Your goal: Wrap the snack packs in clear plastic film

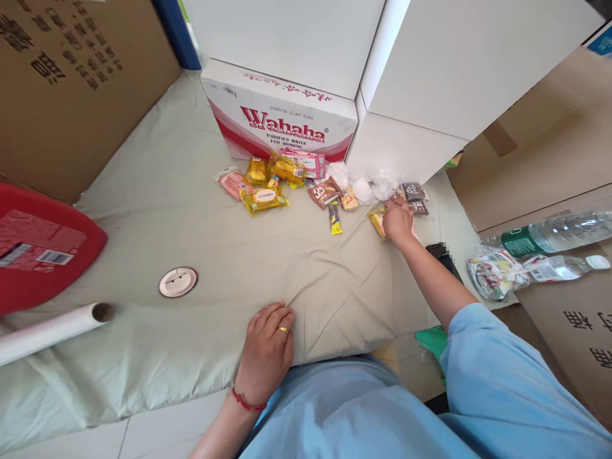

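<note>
My right hand reaches into small wrapped snacks at the far right of the cloth. Its fingers bend down and look closed, but what they hold is hidden. Beside them lie a yellow snack packet and dark brown packets. My left hand, with a ring and a red bracelet, rests flat on the cloth's front edge, holding nothing. Left of my right hand are a small blue-yellow packet, a brown packet, a yellow packet, a pink packet and clear crumpled wrappers.
A Wahaha water carton and white boxes stand behind the snacks. On the left are a cardboard box, a red container, a white roll and a round badge. Plastic bottles lie at the right.
</note>
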Tool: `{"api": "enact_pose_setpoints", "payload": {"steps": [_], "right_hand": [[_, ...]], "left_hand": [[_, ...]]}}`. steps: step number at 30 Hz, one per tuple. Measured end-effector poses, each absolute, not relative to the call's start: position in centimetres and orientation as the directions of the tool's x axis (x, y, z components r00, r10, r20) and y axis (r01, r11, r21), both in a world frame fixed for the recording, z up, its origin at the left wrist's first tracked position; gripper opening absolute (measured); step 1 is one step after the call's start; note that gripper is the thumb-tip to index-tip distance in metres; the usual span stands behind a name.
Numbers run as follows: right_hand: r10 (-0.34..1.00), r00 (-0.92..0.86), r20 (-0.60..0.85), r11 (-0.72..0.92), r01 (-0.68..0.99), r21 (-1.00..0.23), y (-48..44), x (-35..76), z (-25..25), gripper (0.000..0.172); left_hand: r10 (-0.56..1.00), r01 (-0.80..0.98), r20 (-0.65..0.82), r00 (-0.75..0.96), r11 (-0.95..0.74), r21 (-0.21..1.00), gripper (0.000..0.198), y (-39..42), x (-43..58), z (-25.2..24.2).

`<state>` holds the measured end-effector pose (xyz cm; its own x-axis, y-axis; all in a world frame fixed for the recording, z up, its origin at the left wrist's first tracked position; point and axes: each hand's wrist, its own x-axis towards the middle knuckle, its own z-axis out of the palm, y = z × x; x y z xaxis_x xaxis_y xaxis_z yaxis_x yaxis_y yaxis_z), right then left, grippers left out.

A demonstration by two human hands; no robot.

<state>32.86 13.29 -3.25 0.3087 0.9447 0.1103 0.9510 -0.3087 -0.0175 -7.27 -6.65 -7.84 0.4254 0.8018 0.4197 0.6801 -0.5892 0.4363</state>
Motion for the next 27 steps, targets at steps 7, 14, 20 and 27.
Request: {"api": "enact_pose_setpoints", "payload": {"steps": [7, 14, 20, 27], "right_hand": [[0.919, 0.288, 0.267, -0.293, 0.956, -0.025, 14.1, 33.1, -1.5, 0.037], [0.967, 0.108, 0.229, -0.122, 0.991, 0.047, 17.3, 34.5, 0.3, 0.031], [0.788, 0.332, 0.518, -0.111, 0.905, -0.411, 15.2, 33.5, 1.9, 0.021], [0.933, 0.328, 0.146, 0.108, 0.130, -0.986, 5.7, 27.5, 2.7, 0.030]], "left_hand": [[0.821, 0.678, 0.409, 0.399, -0.564, 0.471, 0.031, -6.7, -7.2, -8.0], [0.827, 0.686, 0.408, 0.387, -0.553, 0.473, 0.029, -6.7, -7.1, -7.9], [0.827, 0.676, 0.415, 0.379, -0.554, 0.486, 0.027, -6.8, -7.1, -8.1], [0.892, 0.594, 0.437, 0.117, -0.415, 0.689, 0.018, -7.1, -7.1, -6.5]]}}
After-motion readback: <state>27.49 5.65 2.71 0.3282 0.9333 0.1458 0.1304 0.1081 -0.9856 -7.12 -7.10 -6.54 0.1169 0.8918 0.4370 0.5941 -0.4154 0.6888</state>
